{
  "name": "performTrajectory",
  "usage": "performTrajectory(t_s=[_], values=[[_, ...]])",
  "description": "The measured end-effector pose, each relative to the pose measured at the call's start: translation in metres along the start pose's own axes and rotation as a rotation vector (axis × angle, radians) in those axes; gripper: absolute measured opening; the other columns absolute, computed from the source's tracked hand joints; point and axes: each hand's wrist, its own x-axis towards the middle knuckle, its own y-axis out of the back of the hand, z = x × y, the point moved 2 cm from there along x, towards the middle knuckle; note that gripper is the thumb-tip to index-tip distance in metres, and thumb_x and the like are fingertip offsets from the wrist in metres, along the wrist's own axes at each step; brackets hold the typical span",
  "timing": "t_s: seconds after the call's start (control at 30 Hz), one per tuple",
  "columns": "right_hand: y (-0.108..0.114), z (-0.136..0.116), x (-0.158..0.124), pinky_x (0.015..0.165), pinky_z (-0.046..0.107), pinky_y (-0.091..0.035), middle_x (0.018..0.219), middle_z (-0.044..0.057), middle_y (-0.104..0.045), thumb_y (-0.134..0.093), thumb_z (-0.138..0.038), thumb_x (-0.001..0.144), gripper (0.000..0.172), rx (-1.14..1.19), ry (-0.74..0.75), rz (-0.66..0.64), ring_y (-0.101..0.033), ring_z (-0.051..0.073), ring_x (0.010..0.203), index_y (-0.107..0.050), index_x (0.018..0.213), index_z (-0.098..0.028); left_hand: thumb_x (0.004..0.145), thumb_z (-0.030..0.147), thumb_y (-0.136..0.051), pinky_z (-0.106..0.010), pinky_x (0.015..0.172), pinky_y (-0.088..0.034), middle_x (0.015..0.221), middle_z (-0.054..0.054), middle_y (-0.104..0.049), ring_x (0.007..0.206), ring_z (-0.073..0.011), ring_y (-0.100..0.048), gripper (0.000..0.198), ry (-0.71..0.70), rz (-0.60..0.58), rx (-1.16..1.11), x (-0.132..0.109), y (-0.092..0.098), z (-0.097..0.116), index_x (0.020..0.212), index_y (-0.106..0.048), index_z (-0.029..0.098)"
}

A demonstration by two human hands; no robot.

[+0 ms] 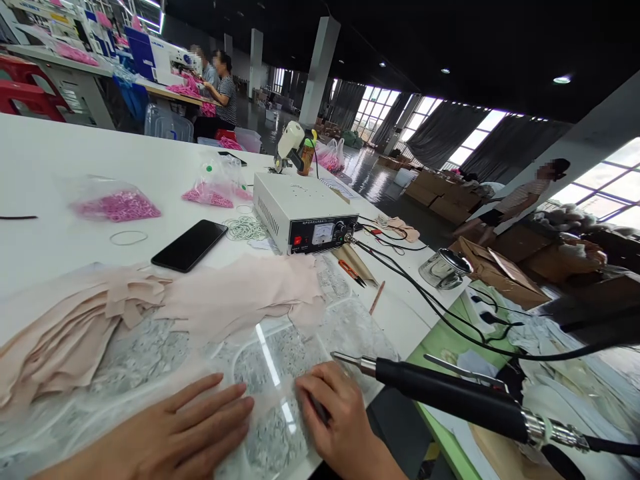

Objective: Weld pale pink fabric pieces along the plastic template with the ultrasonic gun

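Observation:
My left hand (195, 427) lies flat with its fingers stretched out on a transparent sheet (150, 393) over a grey marbled surface. Beside it, my right hand (337, 413) is closed, its fingers curled down against the sheet's edge. Something dark shows between them, too hidden to name. Just right of that hand, a pen-shaped tool (450, 393) with a black handle and pointed metal tip hangs apart from the fingers, trailing a cable. Thin beige fabric pieces (250, 287) lie beyond my hands, with a layered pile of beige strips (65, 327) to the left.
A control box (320, 217) with a dial stands behind the fabric, cables running right. Near it are a black phone (190, 245), orange thread snips (351, 272), elastic bands (245, 228), bags of pink bits (117, 203) and a glass jar (444, 269). People work at sewing machines beyond.

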Motion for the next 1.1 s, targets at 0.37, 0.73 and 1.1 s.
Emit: performTrajectory(t_s=[0.37, 0.73, 1.1], values=[[-0.003, 0.005, -0.008, 0.063, 0.030, -0.057, 0.084, 0.009, -0.066, -0.052, -0.006, 0.093, 0.025, -0.021, 0.019, 0.007, -0.067, 0.020, 0.074, -0.068, 0.108, -0.018, 0.103, 0.022, -0.059, -0.034, 0.125, -0.035, 0.154, 0.002, -0.055, 0.140, -0.0201, -0.055, 0.056, -0.125, 0.023, -0.033, 0.011, -0.007, -0.010, 0.156, -0.046, 0.035], [-0.003, 0.008, -0.011, 0.062, 0.030, -0.059, 0.087, 0.011, -0.066, -0.053, -0.007, 0.094, 0.026, -0.057, 0.024, -0.027, -0.068, 0.021, 0.076, -0.069, 0.112, -0.015, 0.104, 0.021, -0.058, -0.036, 0.126, -0.033, 0.155, 0.001, -0.054, 0.143, -0.0207, -0.051, 0.056, -0.147, -0.038, -0.012, 0.011, -0.007, -0.006, 0.158, -0.044, 0.030], [-0.004, 0.008, -0.012, 0.058, 0.030, -0.055, 0.087, 0.009, -0.063, -0.047, -0.005, 0.093, 0.036, -0.066, 0.074, -0.047, -0.063, 0.019, 0.072, -0.067, 0.121, -0.017, 0.104, 0.023, -0.060, -0.034, 0.123, -0.037, 0.155, 0.004, -0.054, 0.142, -0.0205, -0.053, 0.055, -0.084, 0.004, -0.027, 0.011, -0.003, -0.003, 0.155, -0.046, 0.034]])
